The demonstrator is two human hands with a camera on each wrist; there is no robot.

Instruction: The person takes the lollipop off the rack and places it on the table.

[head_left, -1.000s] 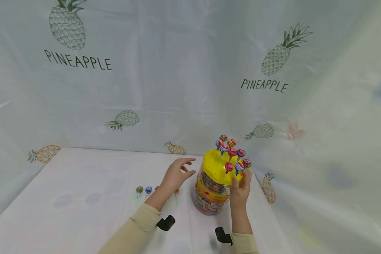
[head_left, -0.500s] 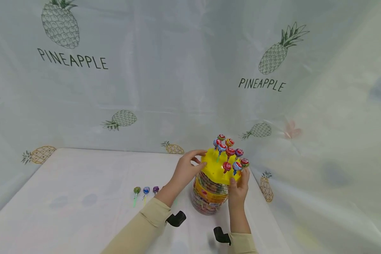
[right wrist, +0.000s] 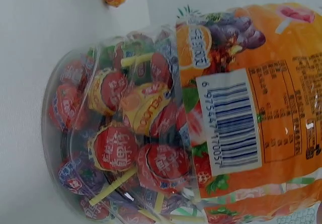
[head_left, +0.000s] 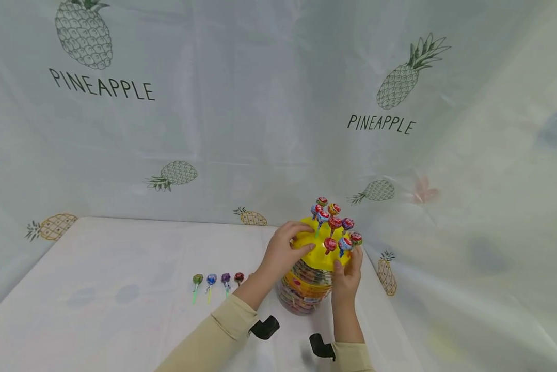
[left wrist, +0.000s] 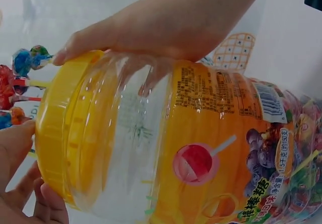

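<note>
A clear plastic candy jar with a yellow lid and an orange label stands on the table. Wrapped lollipops stick up from the lid by their sticks. My right hand grips the jar's upper right side; in the left wrist view, its thumb lies by the lid's edge and its fingers show through the clear wall. My left hand is over the lid's left part, thumb and fingers spread apart close to the nearest lollipops. In the right wrist view, lollipops fill the jar's bottom.
Several loose lollipops lie in a row on the white-covered table, among them a green one and a blue one. My left forearm partly hides the row. A pineapple-printed sheet hangs behind the table.
My left hand has moved right, from beside the jar to over its yellow lid. The right hand keeps its hold on the jar. The view has shifted slightly.
</note>
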